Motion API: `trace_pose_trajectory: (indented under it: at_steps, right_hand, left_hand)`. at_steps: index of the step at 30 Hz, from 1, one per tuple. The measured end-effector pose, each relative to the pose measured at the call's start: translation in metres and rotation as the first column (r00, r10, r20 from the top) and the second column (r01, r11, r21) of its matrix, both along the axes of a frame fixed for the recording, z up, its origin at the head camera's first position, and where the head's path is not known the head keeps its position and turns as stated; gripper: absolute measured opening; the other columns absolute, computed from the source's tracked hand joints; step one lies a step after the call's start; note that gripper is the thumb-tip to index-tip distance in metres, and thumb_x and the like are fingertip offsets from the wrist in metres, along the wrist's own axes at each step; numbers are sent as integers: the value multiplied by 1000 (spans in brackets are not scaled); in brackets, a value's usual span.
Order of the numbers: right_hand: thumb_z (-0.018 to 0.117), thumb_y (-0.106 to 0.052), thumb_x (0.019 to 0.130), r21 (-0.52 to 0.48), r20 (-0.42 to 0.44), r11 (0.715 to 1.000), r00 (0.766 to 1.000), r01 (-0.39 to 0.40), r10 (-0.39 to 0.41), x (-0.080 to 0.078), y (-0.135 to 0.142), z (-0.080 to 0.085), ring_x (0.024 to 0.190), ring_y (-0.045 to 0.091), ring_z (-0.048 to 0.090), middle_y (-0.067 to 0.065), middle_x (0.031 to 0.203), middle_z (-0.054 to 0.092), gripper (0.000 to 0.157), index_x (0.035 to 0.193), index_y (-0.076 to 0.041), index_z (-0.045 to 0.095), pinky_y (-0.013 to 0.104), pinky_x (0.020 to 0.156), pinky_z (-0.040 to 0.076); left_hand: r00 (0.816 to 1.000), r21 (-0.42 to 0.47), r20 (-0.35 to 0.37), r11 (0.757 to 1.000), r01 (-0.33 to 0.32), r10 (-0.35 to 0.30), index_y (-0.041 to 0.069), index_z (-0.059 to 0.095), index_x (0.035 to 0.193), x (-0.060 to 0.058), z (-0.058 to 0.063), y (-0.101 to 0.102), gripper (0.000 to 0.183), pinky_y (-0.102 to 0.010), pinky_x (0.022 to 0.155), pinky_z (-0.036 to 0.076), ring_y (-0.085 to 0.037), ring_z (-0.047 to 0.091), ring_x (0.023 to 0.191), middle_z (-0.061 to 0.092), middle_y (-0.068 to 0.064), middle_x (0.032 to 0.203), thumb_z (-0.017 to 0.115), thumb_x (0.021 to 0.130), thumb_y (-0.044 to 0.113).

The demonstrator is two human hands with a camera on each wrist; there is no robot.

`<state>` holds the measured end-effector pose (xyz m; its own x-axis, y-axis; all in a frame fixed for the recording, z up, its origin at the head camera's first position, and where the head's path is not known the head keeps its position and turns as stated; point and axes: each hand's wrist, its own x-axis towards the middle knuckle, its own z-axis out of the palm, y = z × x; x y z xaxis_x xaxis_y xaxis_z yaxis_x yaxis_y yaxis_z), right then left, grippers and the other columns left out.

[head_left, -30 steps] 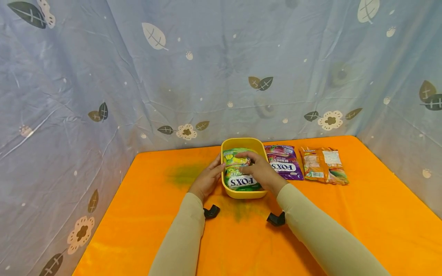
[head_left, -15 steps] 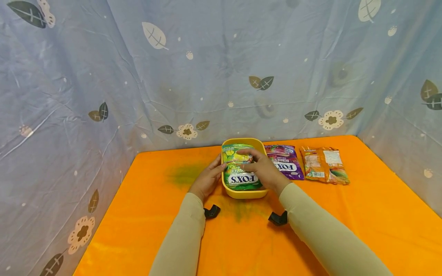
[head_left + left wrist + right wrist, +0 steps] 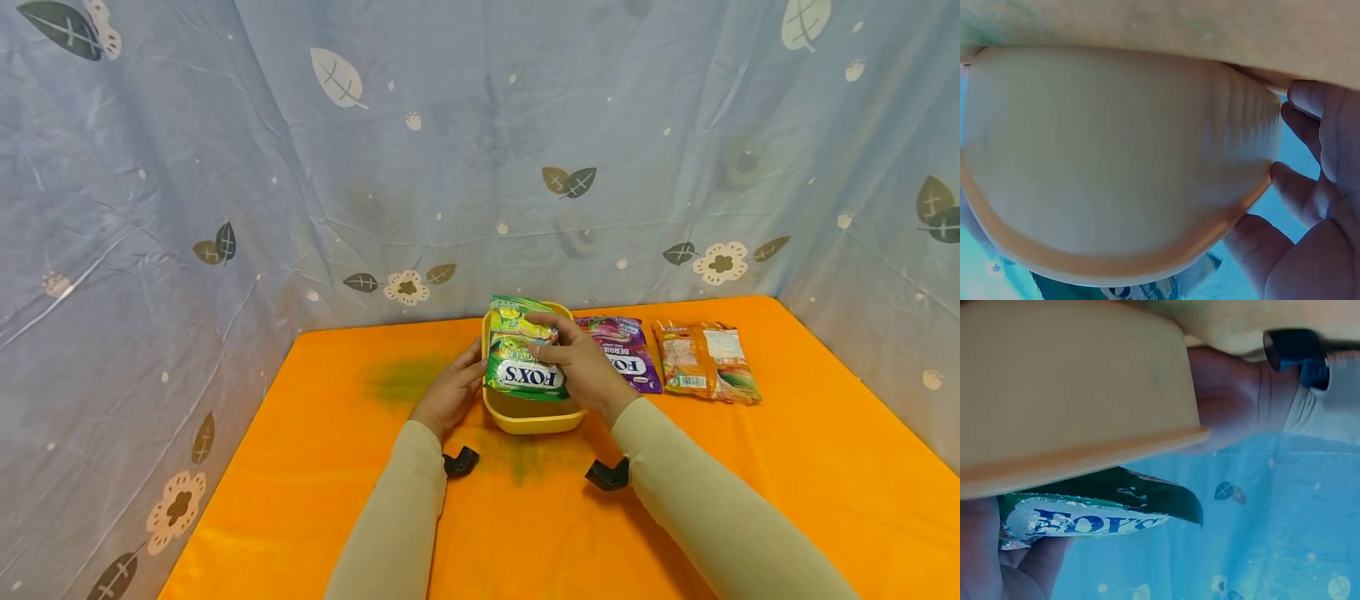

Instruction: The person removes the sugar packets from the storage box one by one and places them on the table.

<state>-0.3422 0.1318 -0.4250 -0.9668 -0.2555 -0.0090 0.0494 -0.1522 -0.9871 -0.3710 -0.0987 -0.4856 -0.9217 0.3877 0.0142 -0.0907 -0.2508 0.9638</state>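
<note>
My right hand (image 3: 588, 362) grips a green Fox's candy bag (image 3: 517, 354) by its right side, thumb on top. The bag is tilted up over the yellow plastic container (image 3: 528, 425), and its far end rises past the back rim. In the right wrist view, the bag (image 3: 1097, 509) shows beyond the rim, pinched by the fingers (image 3: 1041, 559). My left hand (image 3: 450, 387) holds the container's left side, its thumb by the rim. In the left wrist view, fingertips (image 3: 1291, 181) lie along the ribbed outer wall of the container (image 3: 1116, 150).
A purple Fox's berries bag (image 3: 633, 367) lies just right of the container, partly behind my right hand. Farther right is an orange candy bag (image 3: 705, 358), back side up. Orange cloth (image 3: 300, 500) covers the table, with a patterned curtain (image 3: 480, 125) behind.
The green candy bag has risen out of the container and shifted toward the back, carried by my right hand. The container's bare floor now shows at the front. My left hand has stayed put.
</note>
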Motion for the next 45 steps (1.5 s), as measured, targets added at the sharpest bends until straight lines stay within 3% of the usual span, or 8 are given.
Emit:
trace_pose_trajectory:
  at_steps: [6, 15, 23, 32, 45]
  right_hand:
    - [69, -13, 89, -31, -58, 1000, 998, -2, 1, 1, 4, 2, 73, 20, 48, 11, 95, 39, 51, 137, -21, 53, 25, 63, 50]
    - [67, -11, 90, -16, -54, 1000, 999, -8, 7, 7, 14, 9, 77, 21, 54, 12, 97, 39, 51, 138, -21, 51, 27, 68, 53]
    - [65, -10, 92, -39, -34, 999, 999, -4, 3, 8, 40, 14, 75, 19, 60, 10, 95, 37, 55, 143, -19, 45, 30, 69, 55]
    - [66, -10, 91, -23, -31, 1000, 999, 19, -19, 10, 62, 14, 72, 20, 61, 9, 91, 35, 55, 142, -20, 46, 32, 68, 56]
    - [64, -10, 93, 40, -18, 999, 999, 30, -29, 17, 88, 8, 69, 19, 60, 8, 90, 34, 55, 143, -20, 44, 31, 64, 55]
  left_hand:
    - [1000, -14, -4, 1000, -4, 4, 28, 39, 148, 0, 0, 0, 57, -32, 107, 31, -13, 39, 131, 34, 8, 150, 61, 95, 24]
    - [1000, -4, 3, 1000, -4, 4, 26, 39, 148, 1, 0, 0, 58, -30, 104, 34, -12, 40, 130, 33, 8, 150, 62, 95, 23]
    - [1000, -1, -3, 1000, -11, 11, 20, 34, 150, 3, 0, 0, 58, -33, 103, 36, -15, 38, 132, 30, 3, 152, 57, 98, 17]
    - [999, 12, 31, 1000, -14, 14, 24, 37, 149, 3, 2, -1, 60, -32, 102, 37, -14, 40, 130, 32, 6, 151, 62, 95, 21]
    - [999, 33, -19, 999, 42, -42, 18, 29, 152, 0, 0, -1, 55, -33, 103, 35, -24, 33, 136, 27, 1, 154, 49, 101, 11]
